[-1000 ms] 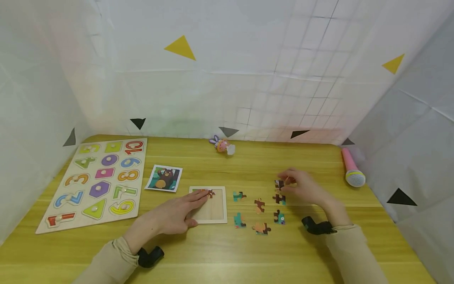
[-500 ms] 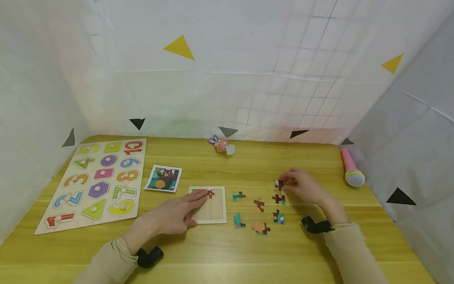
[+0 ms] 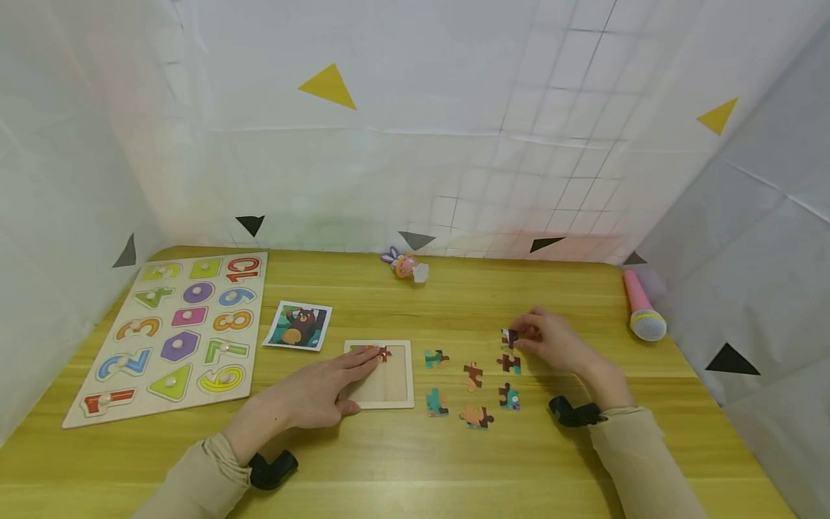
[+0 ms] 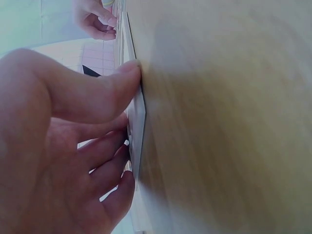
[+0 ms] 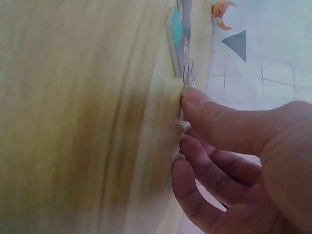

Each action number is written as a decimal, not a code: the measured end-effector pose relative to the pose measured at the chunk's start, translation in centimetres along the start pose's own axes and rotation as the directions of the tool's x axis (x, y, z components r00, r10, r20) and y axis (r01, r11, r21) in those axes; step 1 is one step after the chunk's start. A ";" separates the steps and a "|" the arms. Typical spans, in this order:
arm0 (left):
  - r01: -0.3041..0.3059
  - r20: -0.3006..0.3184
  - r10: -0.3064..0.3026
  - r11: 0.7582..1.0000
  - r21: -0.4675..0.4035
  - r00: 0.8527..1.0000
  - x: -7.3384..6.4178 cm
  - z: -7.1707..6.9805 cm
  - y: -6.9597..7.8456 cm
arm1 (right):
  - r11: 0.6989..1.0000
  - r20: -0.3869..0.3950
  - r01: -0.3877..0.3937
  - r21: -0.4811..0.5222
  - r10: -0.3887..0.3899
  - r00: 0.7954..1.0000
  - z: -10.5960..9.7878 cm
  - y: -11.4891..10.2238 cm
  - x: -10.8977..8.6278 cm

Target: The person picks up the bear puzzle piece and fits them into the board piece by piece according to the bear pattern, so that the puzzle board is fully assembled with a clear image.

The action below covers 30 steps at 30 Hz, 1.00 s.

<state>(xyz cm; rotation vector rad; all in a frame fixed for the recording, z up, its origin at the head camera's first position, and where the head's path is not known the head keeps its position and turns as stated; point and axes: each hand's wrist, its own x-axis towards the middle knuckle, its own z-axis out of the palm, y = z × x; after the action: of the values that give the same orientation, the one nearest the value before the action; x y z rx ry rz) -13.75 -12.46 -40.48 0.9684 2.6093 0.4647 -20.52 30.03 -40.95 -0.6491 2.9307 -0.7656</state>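
My left hand (image 3: 324, 393) lies over the left side of a small wooden puzzle tray (image 3: 411, 375), its fingers stretched across the upper part and the thumb at the near rim. A brown puzzle piece (image 3: 386, 354) in the tray shows past the fingertips, which partly hide it. In the left wrist view the thumb (image 4: 105, 97) presses the tray's edge (image 4: 139, 131). On the right, my right hand (image 3: 551, 342) pinches a dark jigsaw piece (image 3: 509, 337) at table level, just above another brown and teal piece (image 3: 509, 364). In the right wrist view the fingertips meet the tabletop.
Several loose jigsaw pieces (image 3: 476, 417) lie between the tray and the right hand. A bear picture card (image 3: 300, 326) and a number peg board (image 3: 175, 339) are on the left. A bunny figure (image 3: 406, 267) lies at the back, a pink toy microphone (image 3: 643, 306) at far right.
My right hand has shifted very slightly right from the first frame, its fingers staying at the dark piece. The left hand keeps its place on the tray.
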 end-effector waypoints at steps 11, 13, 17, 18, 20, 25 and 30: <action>0.001 -0.002 -0.001 1.000 0.003 1.000 0.1 0.1 -0.1 | 0.999 -0.017 0.002 -0.042 -0.002 1.000 0.2 0.2 0.1; 0.001 -0.002 -0.001 1.000 0.005 1.000 0.1 0.1 -0.1 | 0.999 -0.023 -0.001 -0.045 0.000 1.000 0.2 0.1 0.1; 0.002 -0.002 -0.002 1.000 0.002 1.000 0.1 0.1 -0.1 | 0.998 -0.022 -0.005 -0.059 0.004 1.000 0.2 0.0 0.0; 0.002 -0.002 -0.002 1.000 0.000 1.000 0.1 0.0 -0.1 | 0.998 -0.019 -0.003 -0.065 0.002 1.000 0.2 0.0 0.0; 0.002 -0.002 -0.002 1.000 -0.003 1.000 0.0 0.0 0.0 | 0.997 -0.011 0.001 -0.074 -0.002 1.000 0.1 0.0 0.0; -0.001 -0.004 0.001 1.000 -0.003 1.000 0.0 0.0 0.0 | 0.997 0.002 0.011 -0.081 -0.011 1.000 0.1 0.0 -0.1; -0.002 -0.005 0.002 1.000 -0.001 1.000 0.0 0.0 0.0 | 0.998 -0.003 0.010 -0.061 -0.010 1.000 0.1 0.0 -0.1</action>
<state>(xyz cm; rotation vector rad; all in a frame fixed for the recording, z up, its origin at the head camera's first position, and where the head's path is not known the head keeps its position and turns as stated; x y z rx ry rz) -13.75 -12.50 -40.50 0.9707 2.6126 0.4696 -20.42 30.01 -40.99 -0.6686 2.9664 -0.6810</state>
